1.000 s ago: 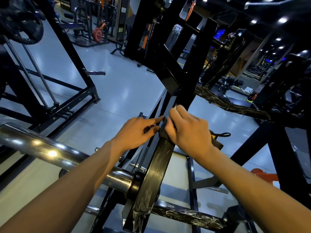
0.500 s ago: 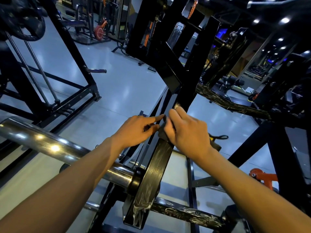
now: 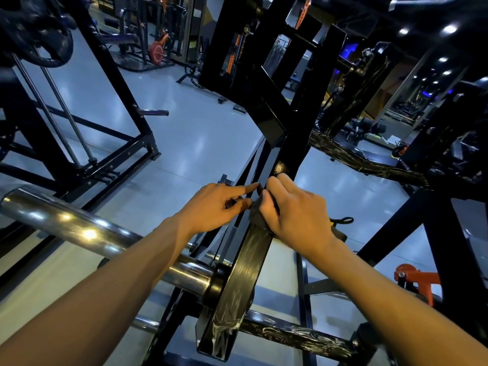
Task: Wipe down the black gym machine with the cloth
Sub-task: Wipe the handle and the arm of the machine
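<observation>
The black gym machine [image 3: 295,133] fills the middle of the head view, its sloping arm [image 3: 245,276] streaked with wet smears and running down to a chrome sleeve. A small dark cloth [image 3: 257,216] lies wrapped over that arm. My right hand [image 3: 293,210] grips the cloth from above, fingers curled over it. My left hand [image 3: 214,206] is just left of it, pinching the cloth's edge between thumb and fingers, with the index finger pointing at the arm.
A thick chrome sleeve [image 3: 87,231] juts toward me at the lower left. Another black rack [image 3: 111,143] stands on the left, more dark frames [image 3: 435,220] on the right. An orange part [image 3: 414,278] sits low right. Pale floor [image 3: 195,143] lies between the machines.
Both hands stay at the same spot on the arm with the cloth. The camera has tilted slightly, so the scene sits a little lower.
</observation>
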The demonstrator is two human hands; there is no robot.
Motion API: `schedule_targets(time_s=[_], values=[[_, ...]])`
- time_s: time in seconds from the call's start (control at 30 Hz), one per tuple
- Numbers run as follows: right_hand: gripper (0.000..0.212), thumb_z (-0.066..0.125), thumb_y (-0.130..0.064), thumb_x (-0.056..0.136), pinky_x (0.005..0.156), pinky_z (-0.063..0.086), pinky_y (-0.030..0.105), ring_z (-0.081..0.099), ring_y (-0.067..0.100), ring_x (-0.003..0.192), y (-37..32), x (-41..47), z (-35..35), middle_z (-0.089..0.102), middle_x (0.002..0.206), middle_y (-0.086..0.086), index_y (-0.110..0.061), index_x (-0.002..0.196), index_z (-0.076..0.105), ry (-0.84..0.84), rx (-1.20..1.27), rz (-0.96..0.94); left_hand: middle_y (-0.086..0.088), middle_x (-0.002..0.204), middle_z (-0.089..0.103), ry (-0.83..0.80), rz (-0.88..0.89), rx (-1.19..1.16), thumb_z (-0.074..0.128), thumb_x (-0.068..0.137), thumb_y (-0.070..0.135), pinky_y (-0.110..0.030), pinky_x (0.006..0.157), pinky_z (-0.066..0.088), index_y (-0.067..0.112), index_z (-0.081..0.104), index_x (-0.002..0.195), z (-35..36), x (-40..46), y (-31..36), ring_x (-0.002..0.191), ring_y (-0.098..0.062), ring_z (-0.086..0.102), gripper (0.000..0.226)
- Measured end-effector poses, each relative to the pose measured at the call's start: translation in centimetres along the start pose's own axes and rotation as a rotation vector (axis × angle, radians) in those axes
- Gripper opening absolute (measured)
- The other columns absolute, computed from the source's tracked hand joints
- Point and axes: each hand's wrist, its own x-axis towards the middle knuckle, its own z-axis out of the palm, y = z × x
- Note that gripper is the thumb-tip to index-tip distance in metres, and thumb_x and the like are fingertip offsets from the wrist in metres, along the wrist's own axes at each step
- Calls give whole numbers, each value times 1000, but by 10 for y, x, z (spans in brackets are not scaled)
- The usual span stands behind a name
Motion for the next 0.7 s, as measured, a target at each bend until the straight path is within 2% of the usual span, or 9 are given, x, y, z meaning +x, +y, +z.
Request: schedule_targets(time_s=[0.1,0.23,0.3,0.4,0.43,0.57,0.63,0.7], values=[[25,40,-36,105,48,17,16,33,8,52,13,19,-1,43,80,-8,-18,90,52,21,-15,94,3,90,68,7,-10,-9,46,105,47,-30,76,56,53,36,146,0,0,-1,82,-14,63,43],[27,40,-36,105,48,16,18,35,9,53,13,22,-1,45,81,-6,-16,93,54,66,-40,165,15,85,63,20,-23,-29,47,105,47,-16,68,44,52,42,144,1,-1,-2,78,-8,61,40],[26,40,-35,105,48,15,16,33,7,53,3,9,-1,43,81,-7,-17,91,53,57,-24,144,20,79,61,15,-39,-31,47,104,47,-13,66,43,48,43,148,2,-1,-1,73,-7,60,44],[25,40,-33,105,48,16,12,35,7,52,-6,-11,2,43,79,-9,-18,89,53,25,29,72,39,79,61,0,-33,-38,46,106,45,-10,70,47,48,41,151,3,-1,-1,78,-3,64,45],[25,40,-33,105,48,17,12,35,7,51,-4,-11,2,43,79,-9,-18,89,53,11,44,52,39,80,61,3,-29,-36,46,106,46,-10,72,49,49,41,150,3,-1,-1,79,-2,64,45],[23,37,-39,105,51,17,16,33,2,50,15,19,-3,44,81,-9,-24,89,44,-21,53,116,8,82,66,18,-25,-42,37,99,61,-20,69,52,53,41,146,2,-1,-1,72,-6,61,48],[19,36,-40,105,51,16,17,34,1,52,21,30,-4,43,81,-8,-27,90,38,-6,45,163,5,88,70,21,-23,-59,35,96,65,-28,74,56,57,39,142,2,-1,-2,78,-11,64,47],[19,37,-38,106,50,17,18,35,2,52,17,25,-4,43,81,-8,-27,90,38,7,46,180,6,90,71,22,-15,-66,35,96,65,-30,76,57,57,38,141,3,-1,-3,78,-10,64,47]])
